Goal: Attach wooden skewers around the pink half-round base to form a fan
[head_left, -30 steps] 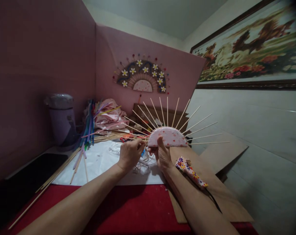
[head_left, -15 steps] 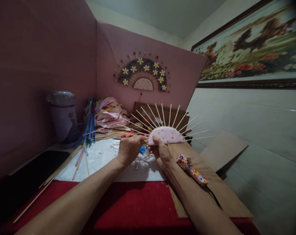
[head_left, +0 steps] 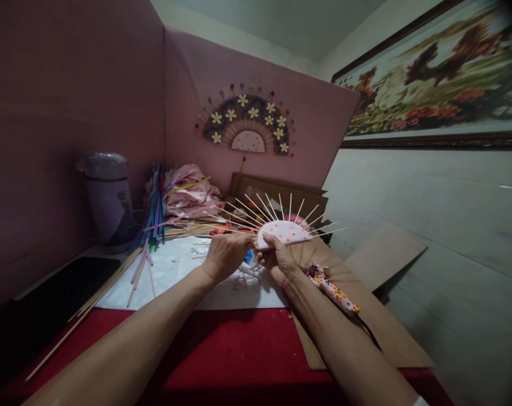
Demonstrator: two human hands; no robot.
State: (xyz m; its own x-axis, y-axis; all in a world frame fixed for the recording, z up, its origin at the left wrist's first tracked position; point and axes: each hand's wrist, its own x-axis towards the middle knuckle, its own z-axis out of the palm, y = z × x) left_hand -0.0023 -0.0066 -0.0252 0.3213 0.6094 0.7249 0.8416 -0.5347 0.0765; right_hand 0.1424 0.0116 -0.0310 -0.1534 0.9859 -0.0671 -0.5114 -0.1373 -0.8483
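Note:
A pink spotted half-round piece (head_left: 285, 232) with several thin wooden sticks (head_left: 290, 207) fanning from its curved edge is held above the table. My right hand (head_left: 279, 259) grips its lower left corner, thumb on the front face and fingers behind. At the left end of the piece, my left hand (head_left: 228, 251) has its fingers pinched together; what lies between them is hidden. A glue gun with a flowered cover (head_left: 334, 290) lies under and beside my right forearm, on a cardboard sheet (head_left: 383, 327).
A white sheet (head_left: 171, 270) covers part of the red cloth (head_left: 222, 355). Loose sticks (head_left: 82, 316), pipe cleaners (head_left: 155, 208), pink fabric (head_left: 192, 194) and a thermos (head_left: 107, 203) stand or lie leftward. A finished fan (head_left: 248, 127) hangs on the pink panel (head_left: 315, 124).
The half-round piece has tilted, its right side turning away, so the sticks look shorter on the right. Both hands stay at its left end. The view has shifted slightly.

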